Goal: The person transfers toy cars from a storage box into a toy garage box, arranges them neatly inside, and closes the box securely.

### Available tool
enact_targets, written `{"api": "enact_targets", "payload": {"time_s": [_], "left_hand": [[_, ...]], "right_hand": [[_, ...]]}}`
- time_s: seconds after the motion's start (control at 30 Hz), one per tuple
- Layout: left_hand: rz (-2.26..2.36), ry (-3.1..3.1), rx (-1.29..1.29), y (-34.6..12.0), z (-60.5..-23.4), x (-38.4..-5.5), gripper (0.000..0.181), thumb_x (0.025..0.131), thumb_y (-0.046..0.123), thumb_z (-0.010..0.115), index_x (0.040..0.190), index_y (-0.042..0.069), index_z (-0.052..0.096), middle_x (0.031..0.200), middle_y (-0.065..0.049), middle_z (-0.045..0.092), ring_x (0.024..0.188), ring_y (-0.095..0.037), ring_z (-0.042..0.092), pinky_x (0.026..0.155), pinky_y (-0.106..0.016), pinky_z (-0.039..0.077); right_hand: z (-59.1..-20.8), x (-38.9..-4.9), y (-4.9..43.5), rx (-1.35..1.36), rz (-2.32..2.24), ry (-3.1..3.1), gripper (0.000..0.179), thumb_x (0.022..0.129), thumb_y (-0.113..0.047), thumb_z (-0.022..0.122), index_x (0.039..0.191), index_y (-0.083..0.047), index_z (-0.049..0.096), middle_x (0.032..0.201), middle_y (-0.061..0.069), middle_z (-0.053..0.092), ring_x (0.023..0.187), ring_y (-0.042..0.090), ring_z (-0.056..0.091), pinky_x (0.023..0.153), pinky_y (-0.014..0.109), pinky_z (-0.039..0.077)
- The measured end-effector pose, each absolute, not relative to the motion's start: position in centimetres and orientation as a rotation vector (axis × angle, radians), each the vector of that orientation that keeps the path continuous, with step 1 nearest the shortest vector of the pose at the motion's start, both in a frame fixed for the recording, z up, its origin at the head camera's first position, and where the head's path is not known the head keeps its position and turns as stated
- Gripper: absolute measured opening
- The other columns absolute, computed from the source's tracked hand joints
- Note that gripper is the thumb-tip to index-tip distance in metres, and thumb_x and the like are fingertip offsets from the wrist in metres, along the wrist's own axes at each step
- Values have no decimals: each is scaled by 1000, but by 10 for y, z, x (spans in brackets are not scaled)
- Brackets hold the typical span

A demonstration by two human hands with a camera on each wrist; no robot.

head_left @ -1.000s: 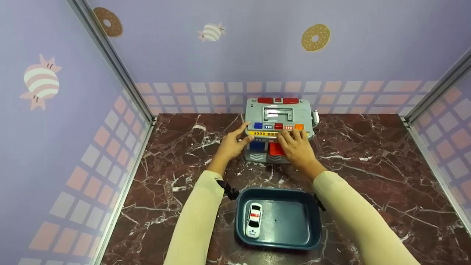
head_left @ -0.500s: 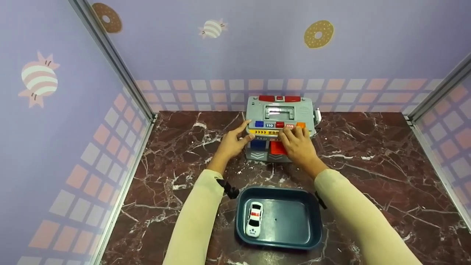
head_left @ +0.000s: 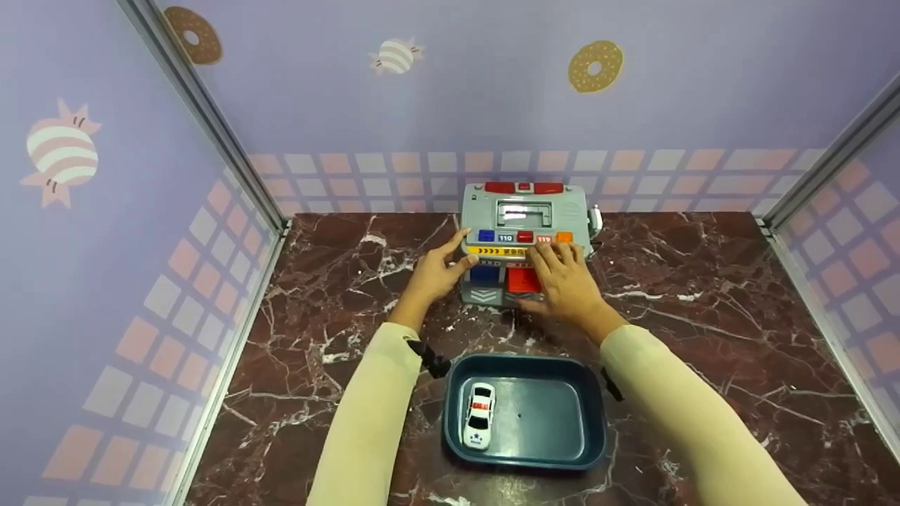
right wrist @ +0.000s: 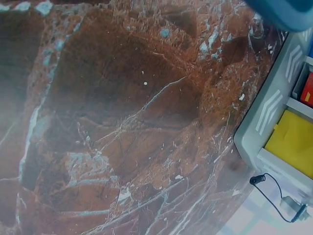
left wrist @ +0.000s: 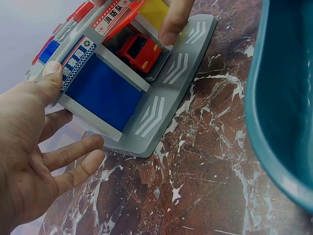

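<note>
A grey toy garage (head_left: 573,207) stands against the back wall, with coloured buttons and a yellow strip along its roof. My left hand (head_left: 432,275) holds its left front corner between thumb and index finger; in the left wrist view the other fingers spread free. On the roof's front edge rest the fingers of my right hand (head_left: 566,288), its thumb stretched out low before the red bay. Inside that bay sits a red toy car (left wrist: 139,51) under a raised red door. The blue door (left wrist: 102,93) is down. The right wrist view shows the yellow door (right wrist: 293,142) but no hand.
A dark teal tray (head_left: 527,462) stands nearer the person, between the forearms. At its left side lies a white toy police car (head_left: 479,416). The marbled tabletop (head_left: 703,309) meets lilac walls. A black cord with a small connector (right wrist: 257,179) hangs by the garage's side.
My right hand's thumb has come out in front of the red bay, and its fingers lie flatter on the roof edge. The left hand keeps its hold. The head view has shifted slightly.
</note>
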State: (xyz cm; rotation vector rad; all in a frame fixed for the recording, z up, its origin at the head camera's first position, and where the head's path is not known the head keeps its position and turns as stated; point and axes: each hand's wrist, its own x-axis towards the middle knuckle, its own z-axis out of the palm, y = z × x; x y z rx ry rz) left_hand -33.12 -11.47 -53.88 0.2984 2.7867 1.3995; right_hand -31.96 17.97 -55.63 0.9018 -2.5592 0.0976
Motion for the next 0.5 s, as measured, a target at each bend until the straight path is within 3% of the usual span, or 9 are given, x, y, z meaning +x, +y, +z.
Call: {"api": "enact_targets", "payload": {"time_s": [0.13, 0.3, 0.5], "left_hand": [[1383, 2787, 288, -116, -539, -330, 68, 106, 49, 71, 169, 35, 48, 152, -20, 67, 141, -41, 66, 123, -60, 49], [1390, 2771, 260, -117, -536, -329, 68, 107, 51, 72, 169, 37, 47, 150, -20, 69, 142, -41, 65, 125, -60, 47], [1404, 2737, 236, -112, -533, -328, 70, 106, 52, 72, 170, 39, 45, 152, -19, 68, 138, -40, 67, 123, -60, 48]], "right_hand": [[-551, -316, 182, 910, 183, -2631, 105, 86, -71, 82, 156, 0, 49, 156, 24, 51, 129, 50, 48, 114, 65, 39], [-541, -314, 184, 924, 271, -2720, 93, 98, -67, 70, 162, -3, 45, 161, 23, 47, 136, 51, 45, 118, 68, 37], [-533, -312, 188, 905, 276, -2789, 92, 95, -58, 76, 164, -6, 43, 162, 22, 45, 141, 50, 43, 121, 68, 36]]}}
